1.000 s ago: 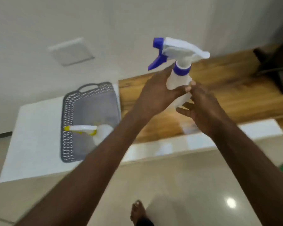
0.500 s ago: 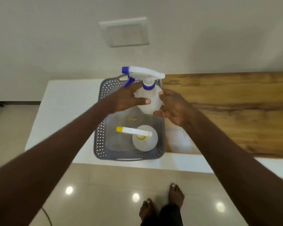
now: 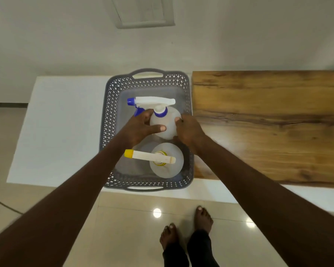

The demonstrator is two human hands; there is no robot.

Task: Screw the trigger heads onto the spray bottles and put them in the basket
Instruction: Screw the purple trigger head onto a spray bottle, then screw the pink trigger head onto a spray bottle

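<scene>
Head view: both hands, left point(image 3: 141, 126) and right point(image 3: 189, 130), grip blue bottle point(image 3: 165, 122) inside basket point(image 3: 112, 116), far half. Yellow bottle point(image 3: 166, 160) stands in near half. Step: placing. Next: set down upright, release.

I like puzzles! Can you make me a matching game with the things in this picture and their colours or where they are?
Things:
1. Clear plastic spray bottle with blue trigger head
2. Clear plastic spray bottle with yellow trigger head
3. Grey perforated plastic basket
4. Brown wooden board

Matches:
A. Standing alone in the basket's near end
B. Lying beside the basket
C. Held between the left hand and right hand
D. Holding both bottles

Pairs: 1-C, 2-A, 3-D, 4-B
</scene>
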